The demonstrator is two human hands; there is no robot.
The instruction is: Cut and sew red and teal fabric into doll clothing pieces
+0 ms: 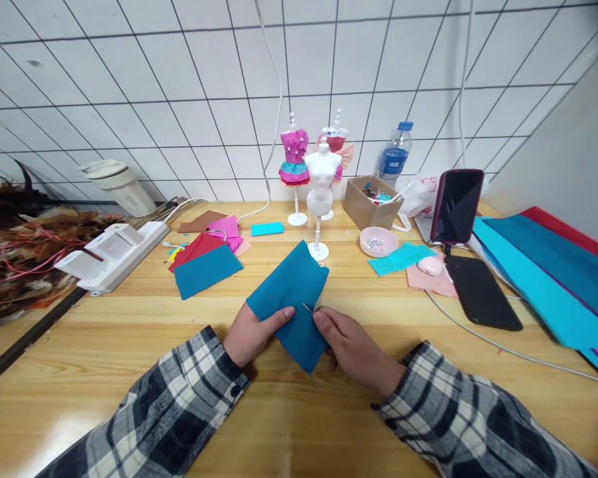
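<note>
A piece of teal felt is held just above the wooden table in front of me. My left hand grips its left edge, thumb on top. My right hand pinches a thin silver needle that pokes into the felt near its lower middle, and its fingers are closed. Behind the felt stands a bare white mini mannequin on a stand. Both my sleeves are black-and-white plaid.
More felt pieces lie at the left by a white power strip. Two dressed mannequins, a cardboard box, a water bottle, a pink bead bowl, two phones and large fabric sheets are at the back and right.
</note>
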